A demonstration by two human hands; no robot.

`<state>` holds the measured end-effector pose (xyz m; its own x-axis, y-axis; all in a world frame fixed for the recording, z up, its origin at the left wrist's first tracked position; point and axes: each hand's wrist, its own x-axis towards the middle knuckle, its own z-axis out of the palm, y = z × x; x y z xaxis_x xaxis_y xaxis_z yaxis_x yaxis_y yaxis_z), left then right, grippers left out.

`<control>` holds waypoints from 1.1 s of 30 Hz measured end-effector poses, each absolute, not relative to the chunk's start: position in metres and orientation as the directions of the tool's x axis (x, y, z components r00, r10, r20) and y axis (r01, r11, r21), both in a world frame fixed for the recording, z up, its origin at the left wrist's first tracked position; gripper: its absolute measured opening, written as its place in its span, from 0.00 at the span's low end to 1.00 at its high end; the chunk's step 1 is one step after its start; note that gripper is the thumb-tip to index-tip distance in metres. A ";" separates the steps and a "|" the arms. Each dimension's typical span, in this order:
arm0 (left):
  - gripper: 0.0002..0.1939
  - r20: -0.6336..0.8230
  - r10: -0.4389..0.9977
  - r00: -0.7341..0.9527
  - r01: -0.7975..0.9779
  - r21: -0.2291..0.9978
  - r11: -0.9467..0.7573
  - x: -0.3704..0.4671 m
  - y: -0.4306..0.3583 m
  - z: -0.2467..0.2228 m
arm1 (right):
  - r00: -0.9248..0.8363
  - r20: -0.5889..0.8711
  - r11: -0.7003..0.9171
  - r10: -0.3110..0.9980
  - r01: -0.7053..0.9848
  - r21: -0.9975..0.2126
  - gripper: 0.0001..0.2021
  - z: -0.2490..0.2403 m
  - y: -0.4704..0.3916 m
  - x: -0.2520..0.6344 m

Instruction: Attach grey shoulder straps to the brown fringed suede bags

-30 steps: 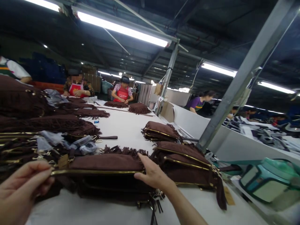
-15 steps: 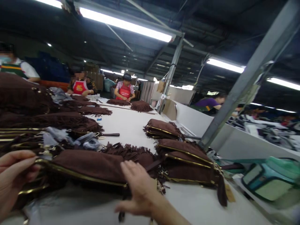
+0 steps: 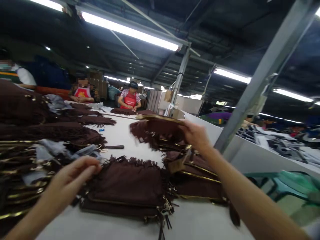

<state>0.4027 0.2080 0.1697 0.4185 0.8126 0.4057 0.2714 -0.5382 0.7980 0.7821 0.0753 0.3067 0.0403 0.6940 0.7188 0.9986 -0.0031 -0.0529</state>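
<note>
My right hand [image 3: 196, 135] grips one end of a dark brown fringed bag [image 3: 158, 130] by its gold-zippered edge. The bag is lifted, its fringe hanging down, over the stack of brown bags [image 3: 200, 186] at the right. My left hand [image 3: 81, 171] is over the table with its fingers bent and the thumb a little apart; nothing shows between them. Just right of its fingertips, a pile of flat brown bags [image 3: 127, 183] with fringe and gold zippers lies on the white table [image 3: 110, 226].
Many brown bags [image 3: 20, 186] and clear plastic wrap [image 3: 50, 150] crowd the left side. A dark strap [image 3: 113, 147] lies beyond my left hand. Several co-workers sit across the table. A slanted metal post [image 3: 242, 100] and a green stool [image 3: 292, 186] stand at the right.
My right hand has moved forward and right, carrying a bag off the near pile. My left hand has let go of the bag's end and moved right. The view has shifted slightly.
</note>
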 end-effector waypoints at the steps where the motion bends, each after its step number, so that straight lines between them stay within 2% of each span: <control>1: 0.18 0.373 0.772 0.515 0.280 0.777 -0.563 0.414 0.204 0.159 | 0.038 0.778 -0.086 0.627 0.996 0.021 0.15 0.309 0.063 0.809; 3: 0.13 0.302 0.706 0.641 0.338 0.715 -0.613 0.435 0.196 0.132 | 0.090 0.809 -0.166 0.581 0.986 0.010 0.19 0.297 0.039 0.857; 5: 0.12 0.274 0.625 0.731 0.357 0.628 -0.692 0.452 0.187 0.105 | 0.139 0.790 -0.219 0.598 0.976 -0.006 0.21 0.262 0.018 0.894; 8: 0.21 0.227 0.521 0.823 0.375 0.472 -0.798 0.473 0.179 0.077 | 0.203 0.683 -0.255 0.701 0.967 -0.026 0.18 0.190 -0.006 0.927; 10: 0.24 0.182 0.468 0.865 0.380 0.372 -0.847 0.485 0.179 0.068 | 0.247 0.624 -0.283 0.742 0.958 -0.042 0.17 0.149 -0.015 0.939; 13: 0.15 0.152 0.381 0.912 0.334 0.262 -0.905 0.500 0.185 0.062 | 0.287 0.585 -0.320 0.759 0.946 -0.049 0.18 0.121 -0.017 0.944; 16: 0.06 0.173 0.427 0.887 0.393 0.200 -0.898 0.508 0.193 0.062 | 0.266 0.571 -0.291 0.777 0.955 -0.048 0.20 0.126 -0.009 0.920; 18: 0.07 0.193 0.502 0.843 0.471 0.185 -0.863 0.510 0.196 0.067 | 0.241 0.528 -0.197 0.815 0.970 -0.139 0.20 0.132 -0.001 0.882; 20: 0.09 0.205 0.540 0.816 0.510 0.183 -0.841 0.509 0.198 0.075 | 0.202 0.429 -0.052 0.881 0.940 -0.337 0.18 0.135 0.007 0.835; 22: 0.11 0.209 0.539 0.816 0.510 0.179 -0.841 0.507 0.200 0.084 | 0.140 0.359 0.039 0.923 0.893 -0.449 0.17 0.135 0.015 0.790; 24: 0.11 0.210 0.531 0.821 0.506 0.165 -0.847 0.504 0.202 0.090 | -0.012 0.318 0.163 0.948 0.876 -0.454 0.18 0.132 0.022 0.759; 27: 0.11 0.213 0.525 0.824 0.503 0.153 -0.851 0.497 0.207 0.092 | -0.227 0.244 0.311 0.943 0.863 -0.398 0.25 0.126 0.030 0.742; 31: 0.13 0.231 0.553 0.801 0.502 0.245 -0.830 0.490 0.212 0.087 | -0.311 0.181 0.359 0.933 0.850 -0.386 0.34 0.113 0.036 0.745; 33: 0.12 0.249 0.555 0.793 0.492 0.274 -0.826 0.488 0.209 0.089 | -0.307 0.206 0.363 0.929 0.867 -0.342 0.29 0.106 0.037 0.745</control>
<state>0.4880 0.2089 0.0889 0.7934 0.5554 0.2491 0.4925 -0.8262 0.2735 0.7448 0.0374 0.1059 -0.3073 0.9290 0.2063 0.8667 0.3627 -0.3424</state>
